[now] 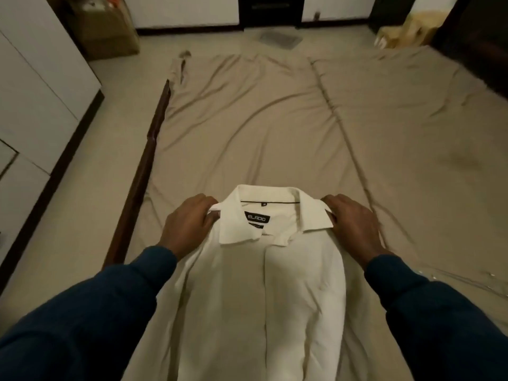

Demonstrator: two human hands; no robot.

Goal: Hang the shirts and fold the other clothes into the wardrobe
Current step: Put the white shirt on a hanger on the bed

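A white collared shirt [264, 292] hangs in front of me over the bed, its front facing me and a black label showing inside the collar. My left hand [187, 224] pinches the shirt's left shoulder beside the collar. My right hand [351, 224] grips the right shoulder at the collar's other tip. The shirt's lower part runs out of the bottom of the view. No hanger is in view.
A bed with a wrinkled beige sheet [275, 119] fills the middle, with a dark wooden side rail [143, 171] on its left. White wardrobe doors [35, 86] stand at the left. A brown cardboard box [107, 31] sits at the far left corner, a pale stool [404, 28] at the far right.
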